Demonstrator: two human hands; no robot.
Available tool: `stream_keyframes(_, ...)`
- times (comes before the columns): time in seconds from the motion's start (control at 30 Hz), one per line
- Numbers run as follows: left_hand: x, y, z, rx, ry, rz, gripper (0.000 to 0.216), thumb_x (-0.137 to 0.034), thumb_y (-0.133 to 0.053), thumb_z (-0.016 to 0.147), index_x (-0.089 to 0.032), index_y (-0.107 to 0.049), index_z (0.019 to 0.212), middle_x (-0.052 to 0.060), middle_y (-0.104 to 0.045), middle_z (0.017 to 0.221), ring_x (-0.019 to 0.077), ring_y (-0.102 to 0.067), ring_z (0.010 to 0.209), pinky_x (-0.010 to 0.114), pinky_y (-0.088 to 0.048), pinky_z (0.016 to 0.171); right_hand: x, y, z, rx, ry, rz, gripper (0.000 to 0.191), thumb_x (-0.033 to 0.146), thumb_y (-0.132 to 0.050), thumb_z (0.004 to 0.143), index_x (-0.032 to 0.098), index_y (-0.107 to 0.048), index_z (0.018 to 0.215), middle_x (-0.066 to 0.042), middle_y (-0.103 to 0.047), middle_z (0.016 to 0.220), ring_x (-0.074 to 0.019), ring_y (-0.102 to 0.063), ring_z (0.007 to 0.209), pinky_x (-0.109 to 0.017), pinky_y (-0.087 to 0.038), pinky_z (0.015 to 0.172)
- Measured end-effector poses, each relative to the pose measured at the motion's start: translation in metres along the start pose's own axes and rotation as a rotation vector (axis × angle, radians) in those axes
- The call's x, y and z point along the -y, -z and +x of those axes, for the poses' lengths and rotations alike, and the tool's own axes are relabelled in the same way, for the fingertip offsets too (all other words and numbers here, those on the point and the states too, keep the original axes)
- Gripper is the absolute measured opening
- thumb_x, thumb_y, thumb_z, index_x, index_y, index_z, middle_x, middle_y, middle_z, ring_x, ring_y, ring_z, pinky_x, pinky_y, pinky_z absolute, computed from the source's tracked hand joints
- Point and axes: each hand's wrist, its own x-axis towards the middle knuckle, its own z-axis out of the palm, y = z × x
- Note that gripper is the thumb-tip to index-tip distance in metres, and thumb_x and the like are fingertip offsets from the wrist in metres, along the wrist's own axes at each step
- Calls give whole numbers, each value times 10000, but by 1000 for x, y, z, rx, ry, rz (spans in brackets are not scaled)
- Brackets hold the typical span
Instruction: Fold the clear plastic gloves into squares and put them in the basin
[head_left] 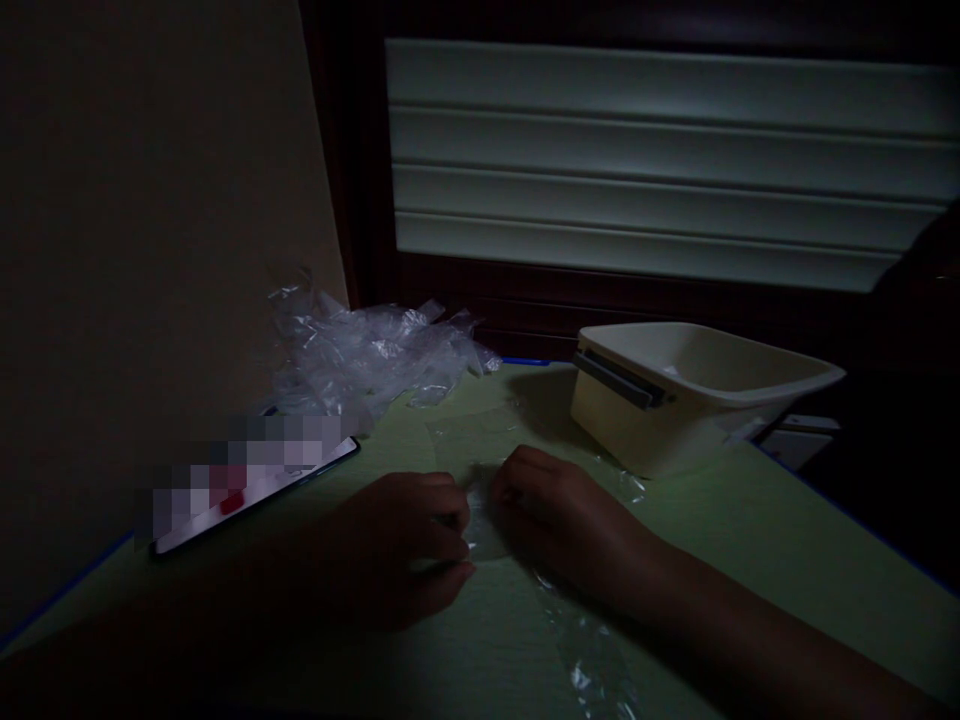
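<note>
A flat clear plastic bag lies in the middle of the green table, partly covered by my hands. My left hand comes in from the left, its fingers curled at the bag's left edge with the fingertips on the film. Opposite it, my right hand is closed, with bent fingers pinching the bag's right side. The exact grip of the right fingertips is hidden. Another strip of clear plastic runs from under my right wrist toward the front edge.
A heap of crumpled clear plastic bags sits at the back left. In front of it lies a phone with a lit, blurred screen. A cream plastic bin stands at the back right of the table. Behind is a slatted panel. The room is dim.
</note>
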Motion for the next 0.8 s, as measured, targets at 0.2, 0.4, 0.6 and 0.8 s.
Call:
stream_keyframes(0.2, -1, 0, 0, -20, 16, -12, 166, -154, -510, 796, -160, -595, 655, 19, -565, 726, 117, -508, 643, 226, -367, 555, -2, -5, -1, 113, 29, -162, 172, 83, -463, 843, 138, -625, 856, -59, -564, 828, -147, -520, 770, -259, -414, 693)
stream_keyframes(0.4, -1, 0, 2, -40, 5, -38, 144, -139, -502, 794, -141, -582, 675, 44, -573, 757, 138, -517, 693, 236, -395, 585, -1, -3, 1, 139, 28, -263, 196, 138, -443, 872, 128, -636, 845, -76, -570, 813, -160, -521, 771, -281, -416, 704)
stream_keyframes(0.6, 4, -6, 2, -44, -15, -39, 128, -131, -479, 815, -148, -591, 756, 65, -619, 858, 162, -548, 787, 269, -429, 680, 6, 2, 0, 141, -31, -111, 167, 132, -477, 840, 135, -644, 842, -59, -585, 797, -142, -542, 729, -251, -418, 674)
stream_keyframes(0.8, 10, -7, 3, 58, 30, 20, 138, -153, -504, 844, -137, -625, 779, 49, -629, 826, 167, -557, 797, 284, -444, 723, 1, 0, 2, 38, -128, 41, 193, 79, -472, 814, 145, -653, 830, -43, -612, 758, -129, -556, 688, -237, -413, 640)
